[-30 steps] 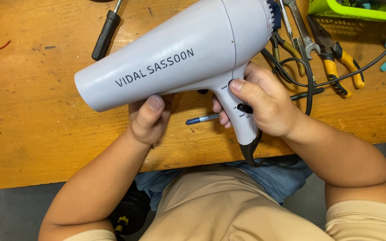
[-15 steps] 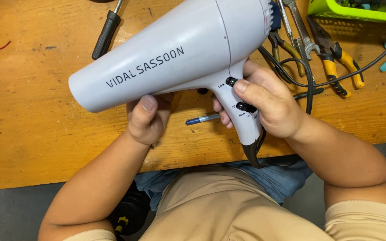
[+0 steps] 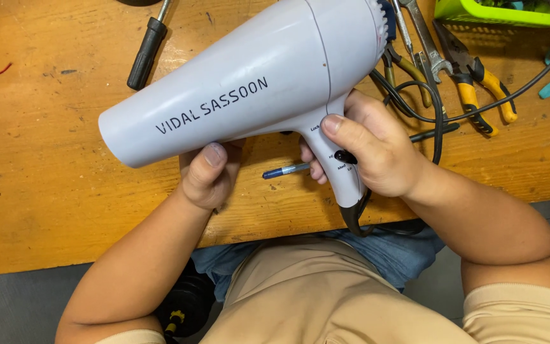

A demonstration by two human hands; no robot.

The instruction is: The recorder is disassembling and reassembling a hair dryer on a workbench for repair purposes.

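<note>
Hair dryer (image 3: 249,83) is lying barrel-leftward above the worktop (image 3: 46,191), right hand (image 3: 377,150) fingers clenching its handle, left hand (image 3: 208,175) fingers propping the barrel underneath.

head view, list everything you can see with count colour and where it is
hair dryer: 1, pale grey-white, held above the bench, nozzle pointing left
power cord: 1, black, looped on the bench right of the dryer
pen: 1, blue, on the bench under the dryer
screwdriver: 1, black handle, top left of the bench
pliers: 1, yellow-and-black handles, top right
metal hand tools: several, count unclear, beside the pliers
basket: 1, lime green, top right corner
workbench: 1, orange-brown wood
left hand: under the dryer's barrel, thumb on it
right hand: wrapped around the dryer's handle
</note>
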